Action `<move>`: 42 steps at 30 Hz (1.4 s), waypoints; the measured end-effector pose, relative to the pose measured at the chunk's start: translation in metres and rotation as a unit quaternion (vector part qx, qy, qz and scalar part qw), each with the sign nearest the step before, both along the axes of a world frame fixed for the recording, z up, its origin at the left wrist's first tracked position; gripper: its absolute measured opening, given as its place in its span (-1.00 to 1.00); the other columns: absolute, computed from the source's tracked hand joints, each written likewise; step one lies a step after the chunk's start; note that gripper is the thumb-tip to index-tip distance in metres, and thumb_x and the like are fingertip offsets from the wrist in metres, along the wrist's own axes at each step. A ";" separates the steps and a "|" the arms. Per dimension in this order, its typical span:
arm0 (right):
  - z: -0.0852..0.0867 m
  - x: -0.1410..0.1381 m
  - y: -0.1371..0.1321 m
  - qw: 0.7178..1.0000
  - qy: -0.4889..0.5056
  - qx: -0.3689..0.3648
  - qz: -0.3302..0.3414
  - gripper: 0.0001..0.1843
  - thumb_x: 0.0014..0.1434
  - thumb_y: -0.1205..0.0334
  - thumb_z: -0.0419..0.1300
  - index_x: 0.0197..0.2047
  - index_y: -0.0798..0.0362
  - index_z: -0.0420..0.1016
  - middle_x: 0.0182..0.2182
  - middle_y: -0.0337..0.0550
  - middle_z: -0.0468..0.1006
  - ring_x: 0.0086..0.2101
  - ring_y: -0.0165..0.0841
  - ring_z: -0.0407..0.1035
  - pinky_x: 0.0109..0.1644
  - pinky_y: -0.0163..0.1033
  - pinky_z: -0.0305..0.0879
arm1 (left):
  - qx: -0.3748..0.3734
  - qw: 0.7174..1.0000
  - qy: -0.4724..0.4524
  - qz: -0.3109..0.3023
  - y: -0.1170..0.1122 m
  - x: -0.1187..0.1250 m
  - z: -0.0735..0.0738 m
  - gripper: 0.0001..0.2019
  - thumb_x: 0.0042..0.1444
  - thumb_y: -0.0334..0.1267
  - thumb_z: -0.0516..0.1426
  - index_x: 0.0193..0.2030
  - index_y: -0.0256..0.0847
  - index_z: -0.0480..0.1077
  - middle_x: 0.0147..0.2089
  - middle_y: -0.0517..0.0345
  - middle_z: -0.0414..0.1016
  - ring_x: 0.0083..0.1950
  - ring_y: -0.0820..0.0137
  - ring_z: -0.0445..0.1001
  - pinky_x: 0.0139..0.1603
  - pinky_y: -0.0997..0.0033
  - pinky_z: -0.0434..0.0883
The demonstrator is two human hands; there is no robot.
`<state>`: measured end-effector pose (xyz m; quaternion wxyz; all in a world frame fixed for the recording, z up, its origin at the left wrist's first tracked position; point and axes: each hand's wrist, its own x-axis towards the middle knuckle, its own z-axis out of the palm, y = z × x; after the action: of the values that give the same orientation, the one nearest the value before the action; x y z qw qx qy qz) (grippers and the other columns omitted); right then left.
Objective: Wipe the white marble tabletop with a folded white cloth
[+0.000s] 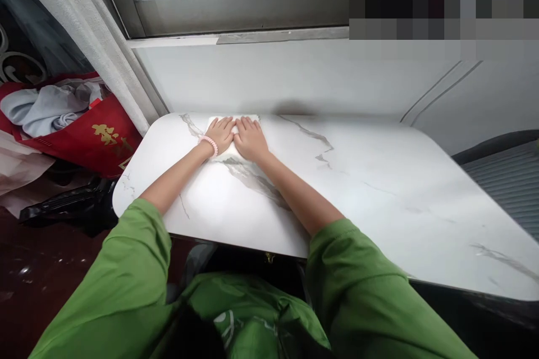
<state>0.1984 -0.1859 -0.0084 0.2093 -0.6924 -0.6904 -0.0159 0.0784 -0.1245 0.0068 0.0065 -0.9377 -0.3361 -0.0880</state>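
Both my hands lie flat, side by side, on a white cloth or paper sheet point(229, 153) near the back edge of a white marble-patterned table point(362, 202). My left hand point(221, 133), with a pink beaded band at the wrist, has its fingers stretched out over the sheet's left part. On the right part rests my right hand point(251, 139), fingers also extended and pointing at the wall. The thumbs come close together in the middle. Much of the sheet is hidden under the palms, so whether it is cloth or paper I cannot tell.
Behind the table are a white wall panel point(269, 76) and a metal-framed window point(240, 8). A red bag point(95, 143) with pale fabric stands at the left, near a black plastic bag point(76, 205). A grey ribbed surface point(505, 185) lies beyond the right edge.
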 end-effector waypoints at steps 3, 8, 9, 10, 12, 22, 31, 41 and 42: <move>0.003 -0.022 -0.032 1.000 -0.008 -0.004 -0.001 -0.41 0.24 0.28 -0.15 0.28 0.40 0.10 0.26 0.25 0.14 0.26 -0.07 -0.03 0.30 0.06 -0.18 | 0.008 1.000 0.010 -0.015 -0.028 -0.022 0.001 -0.53 0.23 -0.35 -0.15 0.27 -0.43 0.12 0.34 -0.15 0.11 0.37 0.22 0.04 0.36 0.09 -0.11; 0.007 -0.066 -0.089 1.000 0.002 -0.011 -0.004 -0.39 0.27 0.23 -0.15 0.29 0.45 0.07 0.27 0.34 0.08 0.28 0.01 -0.10 0.30 0.15 -0.21 | 0.017 0.998 0.009 -0.056 -0.076 -0.069 0.003 -0.53 0.24 -0.32 -0.17 0.25 -0.42 0.14 0.34 -0.14 0.11 0.38 0.27 0.02 0.37 0.10 -0.11; 0.009 -0.073 -0.099 1.000 0.004 -0.015 0.008 -0.38 0.27 0.22 -0.16 0.30 0.45 0.06 0.28 0.35 0.07 0.29 0.02 -0.12 0.31 0.16 -0.22 | 0.019 0.998 0.006 -0.056 -0.087 -0.079 0.004 -0.53 0.24 -0.32 -0.18 0.25 -0.44 0.14 0.34 -0.15 0.11 0.38 0.26 0.02 0.38 0.10 -0.11; 0.010 -0.080 -0.109 1.000 0.005 -0.019 0.023 -0.38 0.28 0.22 -0.16 0.30 0.46 0.05 0.28 0.35 0.06 0.29 0.02 -0.13 0.31 0.17 -0.23 | 0.021 0.998 0.002 -0.052 -0.098 -0.089 0.004 -0.52 0.24 -0.32 -0.19 0.25 -0.45 0.14 0.34 -0.16 0.11 0.38 0.25 0.02 0.38 0.09 -0.11; 0.014 -0.092 -0.127 0.998 0.006 -0.026 0.057 -0.36 0.28 0.20 -0.16 0.31 0.46 0.02 0.29 0.33 0.04 0.29 0.03 -0.15 0.32 0.17 -0.24 | 0.024 0.999 -0.007 -0.039 -0.120 -0.105 0.005 -0.52 0.25 -0.31 -0.21 0.25 -0.47 0.13 0.33 -0.18 0.12 0.38 0.23 0.02 0.38 0.07 -0.09; 0.019 -0.106 -0.150 0.991 0.009 -0.037 0.130 -0.37 0.28 0.20 -0.18 0.32 0.44 0.02 0.30 0.28 0.04 0.30 0.00 -0.17 0.33 0.19 -0.24 | 0.007 0.999 -0.031 0.017 -0.163 -0.128 0.011 -0.53 0.23 -0.32 -0.19 0.26 -0.36 0.13 0.32 -0.15 0.16 0.38 0.20 0.02 0.36 -0.01 -0.04; 0.009 -0.101 -0.093 0.995 0.024 -0.007 0.096 -0.37 0.24 0.22 -0.17 0.30 0.41 0.07 0.28 0.27 0.10 0.28 0.01 -0.10 0.30 0.20 -0.23 | -0.004 1.000 0.012 0.006 -0.095 -0.117 0.008 -0.52 0.21 -0.32 -0.15 0.27 -0.35 0.11 0.33 -0.14 0.14 0.38 0.24 0.02 0.37 0.05 -0.09; 0.001 -0.073 0.052 0.998 0.053 0.022 0.019 -0.45 0.22 0.26 -0.14 0.22 0.36 0.17 0.23 0.25 0.19 0.24 -0.06 -0.02 0.28 0.12 -0.21 | -0.018 1.000 0.018 -0.004 0.059 -0.072 0.008 -0.58 0.23 -0.29 -0.13 0.20 -0.32 0.18 0.30 -0.12 0.19 0.32 0.26 0.13 0.32 0.11 -0.03; 0.001 -0.071 0.060 0.998 0.054 0.024 0.015 -0.46 0.23 0.27 -0.15 0.22 0.36 0.18 0.22 0.25 0.20 0.24 -0.07 -0.01 0.28 0.12 -0.21 | -0.016 1.000 0.016 -0.008 0.068 -0.069 0.008 -0.58 0.23 -0.29 -0.14 0.20 -0.32 0.18 0.30 -0.13 0.19 0.31 0.26 0.14 0.32 0.11 -0.03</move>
<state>0.1274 -0.1257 -0.0077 0.2626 -0.6769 -0.6876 0.0080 0.0094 -0.0561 0.0143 -0.0041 -0.9416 -0.3299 -0.0678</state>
